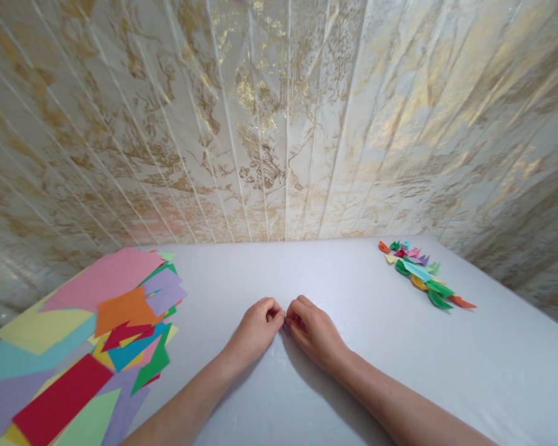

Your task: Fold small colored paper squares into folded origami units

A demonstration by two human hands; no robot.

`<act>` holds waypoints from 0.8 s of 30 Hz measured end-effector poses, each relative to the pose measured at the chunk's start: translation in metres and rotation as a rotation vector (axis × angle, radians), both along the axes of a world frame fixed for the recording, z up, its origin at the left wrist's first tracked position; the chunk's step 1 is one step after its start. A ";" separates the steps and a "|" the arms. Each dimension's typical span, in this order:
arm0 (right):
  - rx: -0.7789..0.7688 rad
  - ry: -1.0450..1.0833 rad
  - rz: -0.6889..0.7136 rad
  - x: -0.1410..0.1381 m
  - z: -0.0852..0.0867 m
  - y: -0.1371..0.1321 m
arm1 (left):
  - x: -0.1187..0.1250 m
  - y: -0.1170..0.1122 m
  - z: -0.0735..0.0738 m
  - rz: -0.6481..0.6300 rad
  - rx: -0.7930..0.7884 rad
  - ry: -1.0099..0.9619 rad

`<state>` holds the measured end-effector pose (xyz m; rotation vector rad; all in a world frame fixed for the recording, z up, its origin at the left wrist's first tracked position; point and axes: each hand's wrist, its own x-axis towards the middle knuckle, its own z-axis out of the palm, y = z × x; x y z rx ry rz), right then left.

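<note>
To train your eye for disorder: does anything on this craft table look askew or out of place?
The coloured sheets at the left overlap at all angles, unstacked. The folded pieces far right form a loose heap. The left hand and right hand meet centrally; nothing looks torn.

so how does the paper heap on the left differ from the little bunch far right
The paper heap is large flat sheets and offcuts, loosely overlapped; the folded bunch is small, pointed, creased pieces. The heap runs off the picture's lower left; the bunch is a short narrow strip, wholly in view. Both are mixed bright colours on the white table.
</note>
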<state>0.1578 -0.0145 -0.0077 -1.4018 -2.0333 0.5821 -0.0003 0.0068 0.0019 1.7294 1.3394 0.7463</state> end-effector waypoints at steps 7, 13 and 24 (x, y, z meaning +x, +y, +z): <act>0.002 0.009 -0.001 0.001 -0.001 0.001 | 0.001 -0.001 0.002 -0.003 0.002 0.031; 0.003 -0.018 0.005 0.000 0.000 0.000 | 0.002 0.002 -0.006 0.006 0.037 0.049; 0.040 -0.092 0.004 -0.003 0.002 -0.002 | 0.002 0.005 -0.006 0.024 -0.004 0.121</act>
